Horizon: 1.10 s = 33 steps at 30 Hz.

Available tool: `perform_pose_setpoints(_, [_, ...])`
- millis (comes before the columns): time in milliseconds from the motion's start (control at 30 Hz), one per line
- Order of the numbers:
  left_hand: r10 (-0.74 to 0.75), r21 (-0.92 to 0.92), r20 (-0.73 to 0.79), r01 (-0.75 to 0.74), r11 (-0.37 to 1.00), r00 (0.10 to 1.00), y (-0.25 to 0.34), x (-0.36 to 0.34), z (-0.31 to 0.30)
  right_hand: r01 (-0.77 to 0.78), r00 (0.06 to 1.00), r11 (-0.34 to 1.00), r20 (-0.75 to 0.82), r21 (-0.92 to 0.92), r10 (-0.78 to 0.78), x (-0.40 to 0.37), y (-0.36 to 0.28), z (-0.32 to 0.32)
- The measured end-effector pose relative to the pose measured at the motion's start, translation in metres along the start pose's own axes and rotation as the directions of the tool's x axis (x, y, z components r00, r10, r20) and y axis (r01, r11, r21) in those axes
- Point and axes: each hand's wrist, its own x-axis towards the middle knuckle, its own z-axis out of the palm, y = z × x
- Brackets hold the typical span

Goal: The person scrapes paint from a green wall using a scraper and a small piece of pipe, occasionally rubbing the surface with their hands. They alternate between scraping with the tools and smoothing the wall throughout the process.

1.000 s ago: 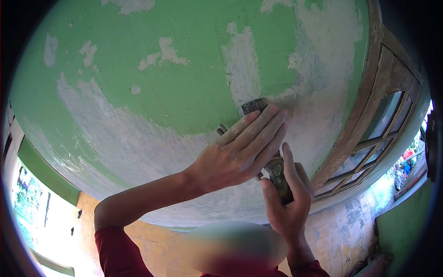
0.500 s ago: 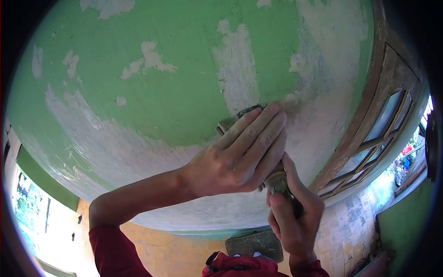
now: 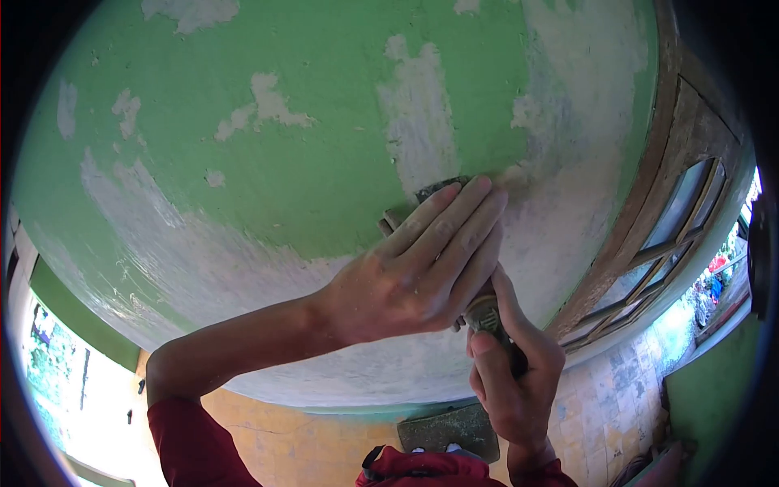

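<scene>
A dark-handled tool with a flat metal edge is held against a wall of green paint and pale scraped patches. My right hand is closed round its handle, the thumb along the top. My left hand lies over the tool's front part, its fingers long and side by side, covering most of it. Past those fingertips a dark corner of the metal edge shows on the wall. Whatever part of the tool lies under my left palm is hidden.
On the right is a brown wooden frame with glass panes. Below lie a tiled floor and a dark mat by the feet. A bright opening is at the lower left, and a green surface at the lower right.
Both hands and the tool have shifted very slightly. My left elbow has moved a little to the left, and more of the metal edge shows above my left fingers.
</scene>
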Motion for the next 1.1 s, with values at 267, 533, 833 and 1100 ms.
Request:
perform_pose_setpoints(267, [0.035, 0.061, -0.009, -0.034, 0.998, 0.999, 0.001, 0.004, -0.004, 0.006, 1.0, 1.0, 0.023, 0.025, -0.006, 0.001, -0.011, -0.009])
perform_pose_setpoints(533, [0.026, 0.098, -0.041, -0.022, 0.995, 0.999, -0.001, 0.007, -0.005, 0.023, 1.0, 0.999, 0.022, -0.033, -0.022, 0.001, -0.016, -0.011])
perform_pose_setpoints(833, [0.033, 0.104, -0.081, -0.024, 0.994, 0.996, -0.008, 0.013, -0.004, 0.025, 0.999, 0.998, 0.046, -0.057, -0.023, 0.006, -0.021, -0.016])
perform_pose_setpoints(1100, [0.024, 0.115, -0.181, -0.003, 0.993, 0.983, -0.016, 0.011, 0.011, 0.047, 0.999, 0.998, 0.0, -0.034, -0.047, 0.011, -0.019, -0.006])
